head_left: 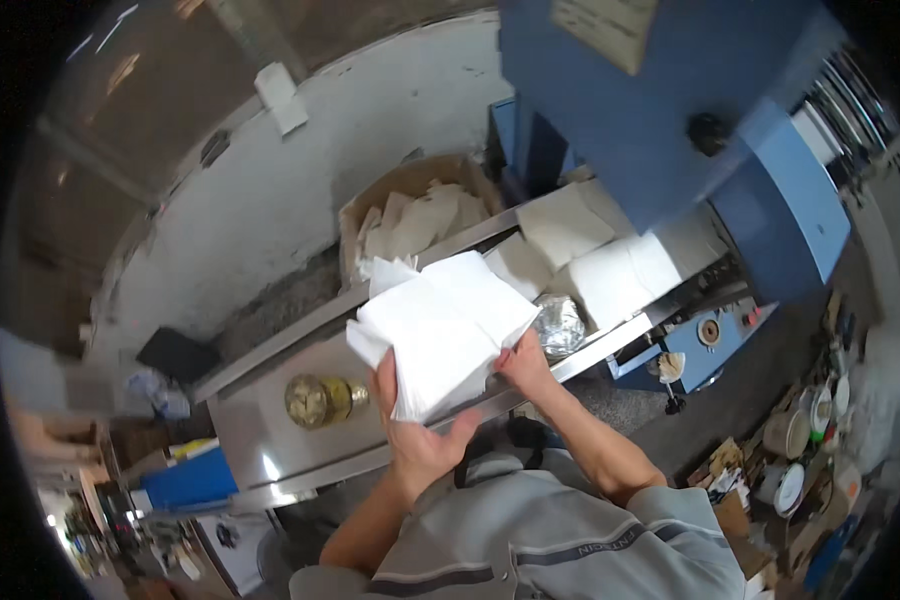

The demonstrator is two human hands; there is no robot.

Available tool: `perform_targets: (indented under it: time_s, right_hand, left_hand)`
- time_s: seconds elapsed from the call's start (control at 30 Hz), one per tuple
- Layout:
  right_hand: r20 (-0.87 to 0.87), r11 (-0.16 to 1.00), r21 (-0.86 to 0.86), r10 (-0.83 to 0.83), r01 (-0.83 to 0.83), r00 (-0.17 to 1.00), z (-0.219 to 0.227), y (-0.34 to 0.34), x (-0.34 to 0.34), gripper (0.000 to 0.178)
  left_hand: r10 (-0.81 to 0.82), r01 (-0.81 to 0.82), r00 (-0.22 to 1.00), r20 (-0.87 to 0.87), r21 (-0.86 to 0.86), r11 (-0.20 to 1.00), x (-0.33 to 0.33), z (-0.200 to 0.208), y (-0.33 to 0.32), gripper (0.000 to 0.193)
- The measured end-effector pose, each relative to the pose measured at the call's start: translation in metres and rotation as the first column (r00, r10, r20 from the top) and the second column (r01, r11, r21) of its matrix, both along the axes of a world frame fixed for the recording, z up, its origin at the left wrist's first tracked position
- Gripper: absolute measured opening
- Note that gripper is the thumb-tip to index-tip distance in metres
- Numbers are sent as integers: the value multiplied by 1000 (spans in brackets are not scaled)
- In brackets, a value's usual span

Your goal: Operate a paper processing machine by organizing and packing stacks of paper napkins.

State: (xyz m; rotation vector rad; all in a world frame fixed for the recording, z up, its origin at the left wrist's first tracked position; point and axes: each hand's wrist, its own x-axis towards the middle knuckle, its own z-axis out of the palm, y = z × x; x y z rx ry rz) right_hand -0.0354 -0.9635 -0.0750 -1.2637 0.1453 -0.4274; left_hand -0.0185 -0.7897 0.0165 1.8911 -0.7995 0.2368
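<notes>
Both of my hands hold a thick stack of white paper sheets [440, 330] over the metal-edged bench. My left hand [425, 440] grips the left and near edges, with its thumb out toward me. On the right edge, my right hand [522, 365] is closed with its fingers partly under the stack. Some sheets stick out unevenly at the far left corner. Left of the stack, a yellowish see-through jar-like object [320, 400] lies on the bench. Just beyond my right hand is a shiny silver bundle [558, 325], which looks foil-wrapped.
More pale paper stacks [620, 275] lie along the bench toward a large blue machine [660, 120]. Behind the bench stands a cardboard box [350, 225] full of crumpled paper. The bench's metal rail [600, 350] runs close before me. Mixed clutter [785, 470] covers the floor at right.
</notes>
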Motion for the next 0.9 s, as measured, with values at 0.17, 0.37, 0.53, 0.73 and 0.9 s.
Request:
perform_targets:
  time_s: [0.17, 0.37, 0.53, 0.73, 0.9]
  right_hand:
    - [104, 986, -28, -163, 167, 981, 19, -16, -56, 84]
    - [75, 892, 82, -450, 444, 890, 50, 5, -156, 78]
    - [-86, 581, -16, -812, 814, 577, 45, 72, -304, 81]
    - [-239, 299, 21, -925, 954, 296, 8, 166, -429, 75]
    - [-105, 29, 83, -994, 996, 38, 8, 221, -522, 70]
  left_hand:
    - [-169, 145, 962, -214, -123, 982, -34, -21, -16, 102]
    - [-471, 444, 830, -298, -156, 882, -65, -38, -15, 64]
    - [-804, 847, 499, -324, -17, 532, -158, -24, -22, 71]
    - [-964, 986, 154, -218, -26, 164, -267, -35, 2, 79]
    - [-995, 989, -42, -87, 141, -54, -367, -30, 14, 95]
